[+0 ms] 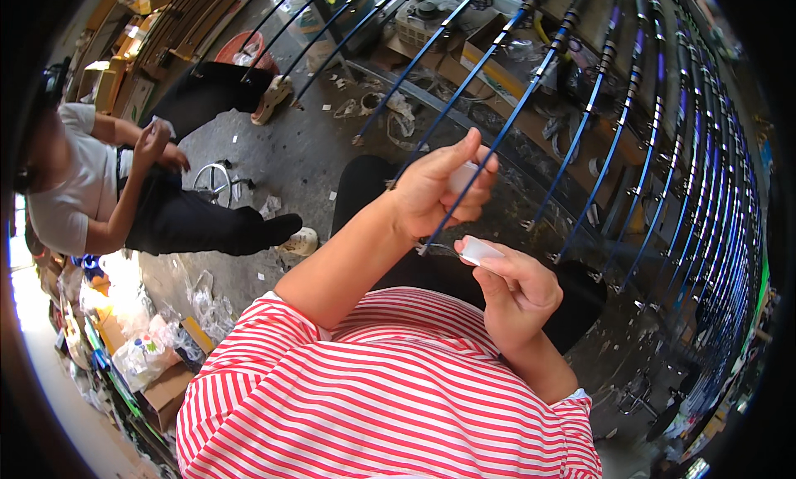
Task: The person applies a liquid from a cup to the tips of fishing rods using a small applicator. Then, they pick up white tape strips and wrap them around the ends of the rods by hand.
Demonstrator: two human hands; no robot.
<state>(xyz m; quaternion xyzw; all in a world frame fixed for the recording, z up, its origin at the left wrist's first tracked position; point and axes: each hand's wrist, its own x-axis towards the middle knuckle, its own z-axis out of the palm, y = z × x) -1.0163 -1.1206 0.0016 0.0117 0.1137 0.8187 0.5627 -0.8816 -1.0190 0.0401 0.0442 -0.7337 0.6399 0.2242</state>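
Observation:
My left hand is closed with the thumb up, a small white pad showing between its fingers. A thin blue fishing rod runs slantwise across that hand, in front of the pad; whether the fingers also touch the rod I cannot tell. Lower and to the right, my right hand pinches a small white slip between thumb and fingers. The slip sits close beside the rod's lower end, where a small fitting shows. More blue rods hang on both sides, sloping the same way.
A dense row of rods fills the right. At left sits a co-worker in a white shirt, hands raised. Cardboard boxes lie behind the rods. There is a red basket at the back, and plastic scraps litter the grey floor.

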